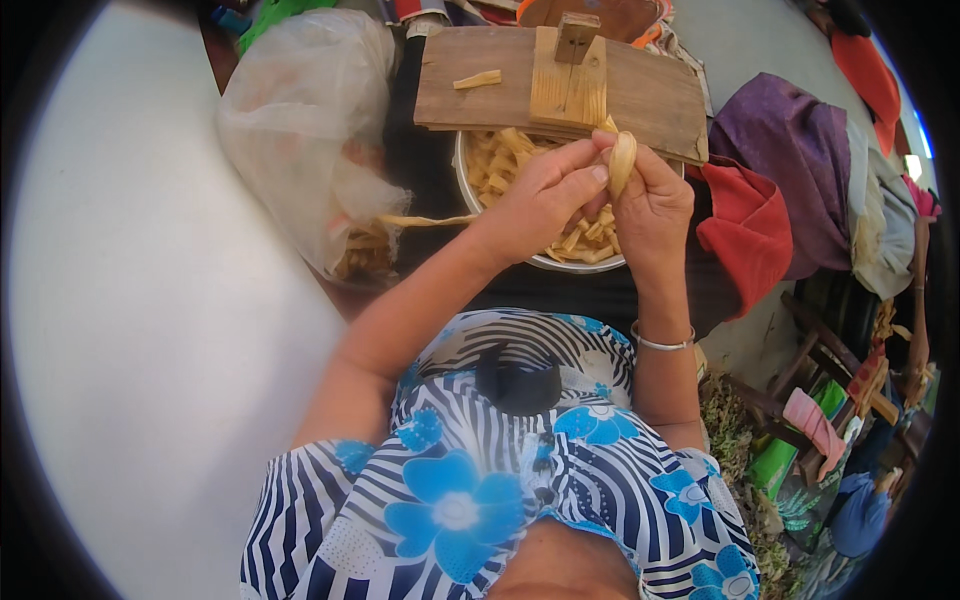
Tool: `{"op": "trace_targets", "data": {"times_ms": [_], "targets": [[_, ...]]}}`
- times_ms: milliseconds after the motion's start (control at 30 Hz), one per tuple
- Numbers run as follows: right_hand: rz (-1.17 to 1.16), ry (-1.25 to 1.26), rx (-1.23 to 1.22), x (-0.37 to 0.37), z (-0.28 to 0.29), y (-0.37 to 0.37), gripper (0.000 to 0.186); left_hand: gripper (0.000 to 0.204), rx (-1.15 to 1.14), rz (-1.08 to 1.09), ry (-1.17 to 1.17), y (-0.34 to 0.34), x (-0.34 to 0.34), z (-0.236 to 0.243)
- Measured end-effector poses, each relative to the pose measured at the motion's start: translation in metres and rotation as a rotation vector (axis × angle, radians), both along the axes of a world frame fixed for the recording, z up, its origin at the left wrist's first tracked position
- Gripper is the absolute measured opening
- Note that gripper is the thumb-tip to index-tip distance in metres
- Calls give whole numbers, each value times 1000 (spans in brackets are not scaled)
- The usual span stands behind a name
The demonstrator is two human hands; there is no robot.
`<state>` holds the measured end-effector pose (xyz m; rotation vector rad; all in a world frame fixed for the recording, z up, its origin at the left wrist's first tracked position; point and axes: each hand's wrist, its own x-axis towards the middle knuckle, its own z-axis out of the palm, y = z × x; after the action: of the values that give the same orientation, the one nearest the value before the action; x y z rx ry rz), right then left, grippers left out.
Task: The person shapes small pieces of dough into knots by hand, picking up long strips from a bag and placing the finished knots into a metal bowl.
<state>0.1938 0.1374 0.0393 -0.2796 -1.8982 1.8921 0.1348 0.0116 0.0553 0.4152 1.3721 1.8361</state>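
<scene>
Gripping a pale yellow folded strip, the person's right hand has its grip closed on it above the near edge of a wooden board. The left hand meets the strip from the other side, its thumb just beside it; whether that grip also pinches it cannot be told, as the fingertips are partly hidden. Beneath both hands, a round metal bowl holds short pale yellow pieces. The board lies across the bowl's far side, bearing an upright wooden block and one loose piece. To the left sits a translucent plastic bag, a long twisted strip reaching from it toward the bowl. Red cloth lies to the right.
</scene>
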Motion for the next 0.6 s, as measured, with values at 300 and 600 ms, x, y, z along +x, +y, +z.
{"op": "trace_targets", "data": {"times_ms": [300, 600], "targets": [[-224, 21, 875, 1, -35, 7, 23, 8, -31, -50, -265, -2, 5, -42], [86, -310, 605, 17, -54, 6, 11, 15, -521, 60, 803, -27, 5, -64]]}}
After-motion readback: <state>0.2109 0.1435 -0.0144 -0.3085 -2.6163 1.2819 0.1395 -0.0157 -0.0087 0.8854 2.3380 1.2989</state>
